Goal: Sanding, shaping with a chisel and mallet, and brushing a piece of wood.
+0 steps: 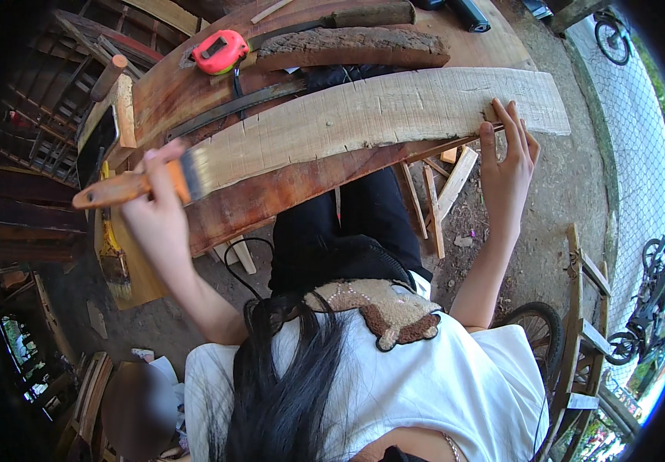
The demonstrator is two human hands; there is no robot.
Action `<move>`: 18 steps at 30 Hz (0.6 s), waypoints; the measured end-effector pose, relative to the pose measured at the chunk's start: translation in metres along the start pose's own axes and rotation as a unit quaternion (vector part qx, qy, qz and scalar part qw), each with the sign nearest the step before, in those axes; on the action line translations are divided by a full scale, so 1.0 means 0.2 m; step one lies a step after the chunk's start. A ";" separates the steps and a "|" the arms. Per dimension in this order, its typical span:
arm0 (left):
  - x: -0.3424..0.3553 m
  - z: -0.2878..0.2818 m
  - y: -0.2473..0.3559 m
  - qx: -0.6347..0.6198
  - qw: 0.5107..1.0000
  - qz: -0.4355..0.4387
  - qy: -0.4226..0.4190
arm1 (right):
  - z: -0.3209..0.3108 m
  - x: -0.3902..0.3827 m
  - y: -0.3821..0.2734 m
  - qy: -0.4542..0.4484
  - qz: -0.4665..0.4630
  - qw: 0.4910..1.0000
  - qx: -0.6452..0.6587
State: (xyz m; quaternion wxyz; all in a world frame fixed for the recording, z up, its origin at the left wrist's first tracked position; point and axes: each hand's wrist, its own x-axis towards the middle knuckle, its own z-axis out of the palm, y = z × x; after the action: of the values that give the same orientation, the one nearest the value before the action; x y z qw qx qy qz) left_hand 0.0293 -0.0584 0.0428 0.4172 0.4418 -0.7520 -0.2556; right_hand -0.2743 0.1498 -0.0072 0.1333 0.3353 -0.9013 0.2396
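Note:
A long, pale, slightly curved wooden board (pixel 332 115) lies across the reddish-brown wooden workbench (pixel 271 196) in front of me. My left hand (pixel 157 189) is closed round the orange wooden handle of a paintbrush (pixel 192 175). Its pale bristles are at the board's left end, and the fingers look a little blurred. Toward the board's right end, my right hand (pixel 508 146) rests with spread fingers on the board's near edge and top. Behind the board lie a handsaw blade (pixel 240 106) and a rough, bark-edged brown piece of wood (pixel 352 48).
A red tape measure (pixel 221 52) sits at the bench's back left. A second brush with a yellow handle (pixel 111 239) lies at the left. A wooden-handled mallet or similar tool (pixel 109 78) stands nearby. Wood offcuts (pixel 456 185) lie on the ground, and a wooden ladder-like frame (pixel 585 339) stands right.

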 end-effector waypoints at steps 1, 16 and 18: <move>0.01 -0.06 -0.03 0.055 0.998 -0.020 0.012 | 0.00 0.00 0.01 0.004 0.000 1.000 -0.005; 0.05 -0.18 0.03 0.173 0.976 -0.104 0.079 | 0.01 0.00 -0.01 0.004 -0.010 1.000 0.012; 0.05 -0.19 -0.03 0.105 0.992 -0.009 0.065 | 0.01 0.00 -0.01 0.003 -0.010 1.000 0.013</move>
State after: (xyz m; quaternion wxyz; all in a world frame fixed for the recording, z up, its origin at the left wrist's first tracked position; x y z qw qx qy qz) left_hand 0.0614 -0.0703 0.0612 0.4141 0.5053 -0.7421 -0.1496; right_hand -0.2737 0.1477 -0.0076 0.1339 0.3450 -0.8944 0.2512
